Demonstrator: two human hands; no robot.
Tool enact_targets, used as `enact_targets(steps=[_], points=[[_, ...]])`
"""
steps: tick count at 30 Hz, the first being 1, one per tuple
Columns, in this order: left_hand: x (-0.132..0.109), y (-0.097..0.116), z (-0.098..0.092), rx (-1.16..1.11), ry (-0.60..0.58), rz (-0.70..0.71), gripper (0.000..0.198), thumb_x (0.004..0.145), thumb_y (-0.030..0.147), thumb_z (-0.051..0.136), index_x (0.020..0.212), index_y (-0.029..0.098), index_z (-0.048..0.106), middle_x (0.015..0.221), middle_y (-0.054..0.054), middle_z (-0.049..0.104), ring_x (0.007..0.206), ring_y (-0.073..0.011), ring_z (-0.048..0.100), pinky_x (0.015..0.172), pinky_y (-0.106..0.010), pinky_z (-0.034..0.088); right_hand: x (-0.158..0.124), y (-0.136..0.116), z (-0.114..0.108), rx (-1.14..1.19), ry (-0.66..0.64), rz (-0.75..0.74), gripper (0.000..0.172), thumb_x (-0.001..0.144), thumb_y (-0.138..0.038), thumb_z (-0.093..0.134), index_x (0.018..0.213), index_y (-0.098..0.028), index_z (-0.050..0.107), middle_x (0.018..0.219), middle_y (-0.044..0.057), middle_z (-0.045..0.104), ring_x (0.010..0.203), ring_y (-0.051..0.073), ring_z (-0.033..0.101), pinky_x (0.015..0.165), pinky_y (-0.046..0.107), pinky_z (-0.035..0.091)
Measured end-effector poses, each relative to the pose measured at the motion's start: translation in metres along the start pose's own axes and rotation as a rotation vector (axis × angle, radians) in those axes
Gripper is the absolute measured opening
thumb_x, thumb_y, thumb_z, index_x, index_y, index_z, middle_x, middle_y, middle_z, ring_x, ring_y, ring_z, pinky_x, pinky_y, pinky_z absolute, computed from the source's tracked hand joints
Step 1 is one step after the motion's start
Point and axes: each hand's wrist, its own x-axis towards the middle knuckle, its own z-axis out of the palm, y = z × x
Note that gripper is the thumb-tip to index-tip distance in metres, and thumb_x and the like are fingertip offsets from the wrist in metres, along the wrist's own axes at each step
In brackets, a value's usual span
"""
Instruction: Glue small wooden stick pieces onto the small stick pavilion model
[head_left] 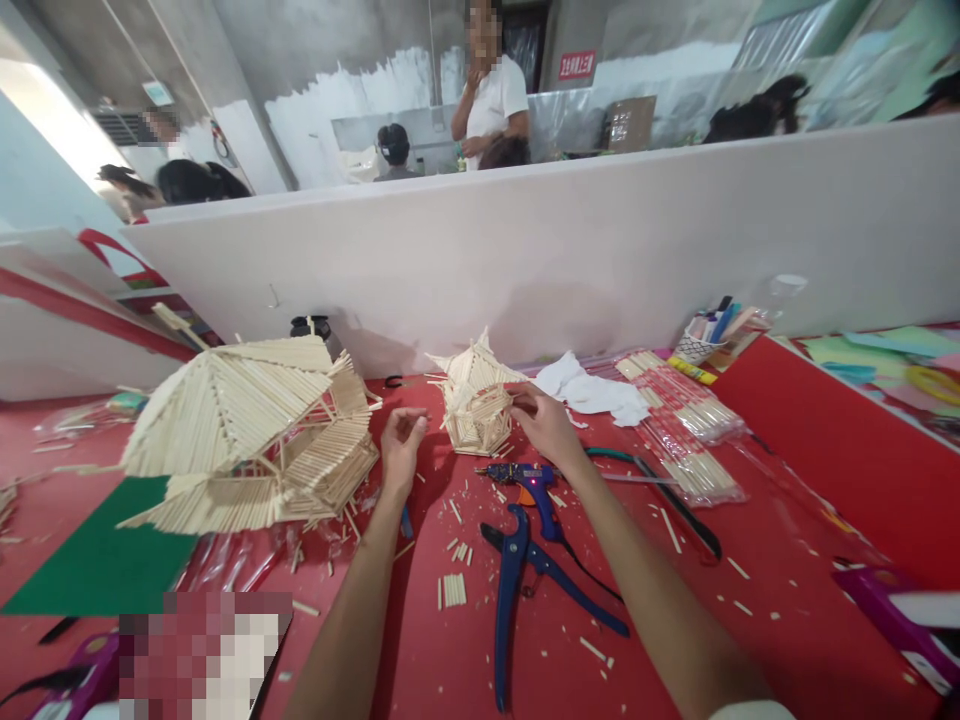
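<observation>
A small model of a tiered house (480, 400), built from pale wooden sticks with a pointed roof, stands on the red table. My right hand (541, 418) has its fingertips closed at the model's right side, gripping it there. Just left of the model and apart from it, my left hand (403, 440) holds thumb and forefinger close together; anything between them is too small to make out. Below the model lie a blue glue gun (534, 490) with a small red light and a blue-handled cutter (514, 560). Short cut sticks (454, 590) are scattered nearby.
A larger stick-built model (240, 420) stands at left beside green card (97, 560). Packs of sticks (682, 425), white tissue (589, 385) and a pen cup (697, 345) are at right. A white partition (525, 240) edges the table's back; people are beyond it.
</observation>
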Motion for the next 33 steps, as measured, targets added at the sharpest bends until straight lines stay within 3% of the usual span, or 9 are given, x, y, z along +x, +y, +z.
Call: enact_targets(steps=[3,8,10,14,18,21,26,29,33], points=[[0.002,0.004,0.003,-0.079,0.028,-0.013,0.033,0.073,0.042,0.076,0.077,0.019,0.052,0.097,-0.004,0.069,0.094,-0.0170,0.067,0.086,-0.030,0.052,0.000,0.002,0.000,-0.001,-0.005,0.001,0.024,0.084,-0.020,0.059,0.108,-0.022,0.063,0.100,0.004,0.074,0.092,0.020,0.071,0.089,0.037,0.055],[0.003,0.011,0.005,-0.105,0.022,-0.128,0.039,0.064,0.040,0.082,0.079,0.020,0.052,0.064,0.007,0.055,0.059,-0.0089,0.059,0.065,-0.021,0.051,0.000,0.004,-0.001,-0.011,-0.017,0.008,0.022,0.085,-0.020,0.059,0.106,-0.022,0.063,0.098,0.005,0.074,0.092,0.020,0.071,0.088,0.037,0.055],[0.003,0.014,0.001,0.011,-0.115,-0.211,0.038,0.062,0.040,0.083,0.082,0.020,0.057,0.060,0.006,0.056,0.054,-0.0088,0.057,0.057,-0.020,0.048,0.000,0.004,-0.001,-0.017,-0.014,0.005,0.022,0.085,-0.021,0.059,0.106,-0.022,0.063,0.098,0.005,0.074,0.092,0.020,0.072,0.088,0.037,0.055],[0.001,0.028,-0.006,0.273,-0.570,-0.289,0.028,0.063,0.039,0.082,0.071,0.017,0.067,0.056,0.001,0.061,0.049,-0.0107,0.054,0.050,-0.021,0.045,0.001,0.003,-0.001,-0.011,-0.017,-0.005,0.022,0.085,-0.020,0.059,0.107,-0.022,0.063,0.101,0.005,0.074,0.092,0.020,0.072,0.089,0.038,0.055],[-0.005,0.050,-0.010,0.343,-0.972,-0.337,0.022,0.069,0.039,0.079,0.066,0.018,0.072,0.060,-0.003,0.066,0.052,-0.0137,0.057,0.051,-0.024,0.046,0.001,0.003,-0.001,0.006,-0.023,-0.004,0.024,0.085,-0.018,0.058,0.108,-0.022,0.063,0.102,0.005,0.074,0.093,0.020,0.072,0.089,0.037,0.055],[-0.008,0.060,-0.012,0.365,-1.102,-0.398,0.025,0.073,0.041,0.076,0.069,0.017,0.072,0.061,-0.003,0.066,0.054,-0.0135,0.057,0.054,-0.023,0.046,0.000,0.004,-0.001,0.011,-0.022,-0.005,0.026,0.085,-0.017,0.058,0.109,-0.022,0.062,0.102,0.005,0.074,0.092,0.020,0.072,0.089,0.037,0.055],[0.000,0.049,-0.021,0.458,-0.961,-0.282,0.033,0.082,0.047,0.066,0.066,0.018,0.070,0.060,-0.004,0.065,0.055,-0.0143,0.057,0.056,-0.023,0.045,0.001,0.007,0.001,0.020,-0.015,0.011,0.024,0.085,-0.017,0.058,0.107,-0.022,0.063,0.102,0.005,0.074,0.092,0.020,0.072,0.089,0.037,0.055],[0.009,0.035,-0.024,0.469,-0.730,-0.149,0.032,0.085,0.047,0.061,0.080,0.018,0.073,0.063,-0.006,0.069,0.055,-0.0172,0.061,0.055,-0.026,0.047,0.001,0.006,0.002,0.031,-0.014,0.021,0.022,0.084,-0.017,0.059,0.105,-0.021,0.062,0.103,0.006,0.074,0.093,0.020,0.071,0.090,0.037,0.054],[0.013,0.024,-0.017,0.412,-0.431,0.083,0.026,0.080,0.039,0.067,0.097,0.019,0.073,0.090,-0.010,0.075,0.082,-0.0231,0.070,0.077,-0.033,0.054,0.000,0.002,0.004,0.041,-0.022,0.025,0.020,0.084,-0.017,0.059,0.103,-0.022,0.061,0.101,0.006,0.074,0.093,0.020,0.071,0.088,0.036,0.054]])
